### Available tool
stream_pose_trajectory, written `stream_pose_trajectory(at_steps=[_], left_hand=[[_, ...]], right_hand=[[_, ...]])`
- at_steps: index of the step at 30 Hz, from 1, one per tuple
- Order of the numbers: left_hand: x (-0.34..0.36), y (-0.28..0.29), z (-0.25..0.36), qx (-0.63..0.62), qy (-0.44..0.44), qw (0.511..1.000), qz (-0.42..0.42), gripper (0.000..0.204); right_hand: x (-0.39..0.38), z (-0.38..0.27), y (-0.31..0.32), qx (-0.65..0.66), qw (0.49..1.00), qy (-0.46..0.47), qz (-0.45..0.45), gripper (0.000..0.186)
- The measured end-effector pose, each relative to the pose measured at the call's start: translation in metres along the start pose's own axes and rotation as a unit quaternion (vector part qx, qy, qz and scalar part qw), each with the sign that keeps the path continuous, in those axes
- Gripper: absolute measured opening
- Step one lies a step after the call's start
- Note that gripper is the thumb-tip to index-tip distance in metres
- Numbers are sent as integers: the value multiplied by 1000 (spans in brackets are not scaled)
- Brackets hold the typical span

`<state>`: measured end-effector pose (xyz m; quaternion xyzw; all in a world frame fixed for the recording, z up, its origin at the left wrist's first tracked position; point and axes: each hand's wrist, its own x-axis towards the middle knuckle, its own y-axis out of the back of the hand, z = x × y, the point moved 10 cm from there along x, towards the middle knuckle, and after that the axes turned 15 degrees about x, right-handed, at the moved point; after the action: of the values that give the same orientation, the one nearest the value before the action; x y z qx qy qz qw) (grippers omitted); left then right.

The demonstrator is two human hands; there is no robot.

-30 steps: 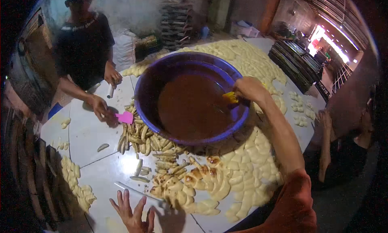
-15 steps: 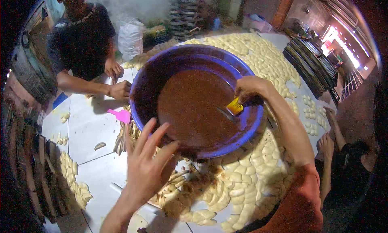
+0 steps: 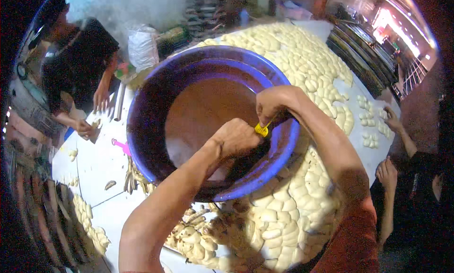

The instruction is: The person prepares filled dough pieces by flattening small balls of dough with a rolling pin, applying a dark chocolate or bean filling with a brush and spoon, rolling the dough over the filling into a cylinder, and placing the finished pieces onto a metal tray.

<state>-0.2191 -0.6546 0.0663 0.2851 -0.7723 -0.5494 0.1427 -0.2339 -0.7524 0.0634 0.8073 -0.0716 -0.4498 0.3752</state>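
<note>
A big blue basin [image 3: 276, 152] filled with brown liquid [image 3: 208, 110] sits on a white tiled table [image 3: 94, 164]. My right hand [image 3: 274, 105] is closed on a small yellow scraper [image 3: 261, 129] at the basin's near inner wall. My left hand [image 3: 236, 138] reaches into the basin right beside the scraper, fingers curled downward; what it touches is hidden. Pale dough pieces [image 3: 298, 211] cover the table around the basin.
A person in a dark shirt [image 3: 78, 60] works at the table's far left, hands on dough. Another person's hands [image 3: 388, 171] are at the right edge. A pink scraper [image 3: 122, 146] lies left of the basin. Stacked trays [image 3: 359, 60] stand at the back right.
My left hand rose from the table's near edge and went into the basin next to my right hand. The view moved closer to the basin.
</note>
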Motion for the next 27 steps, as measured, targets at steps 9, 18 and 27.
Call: stream_pose_trajectory(at_steps=[9, 18, 27], left_hand=[[0, -1, 14, 15, -23, 996, 79, 20], [-6, 51, -41, -21, 106, 993, 58, 39], [56, 120, -95, -115, 211, 950, 202, 36]], right_hand=[[-6, 13, 2, 150, 984, 82, 47, 28], [-87, 10, 58, -40, 955, 32, 293, 35], [-268, 61, 73, 82, 733, -86, 670, 38]])
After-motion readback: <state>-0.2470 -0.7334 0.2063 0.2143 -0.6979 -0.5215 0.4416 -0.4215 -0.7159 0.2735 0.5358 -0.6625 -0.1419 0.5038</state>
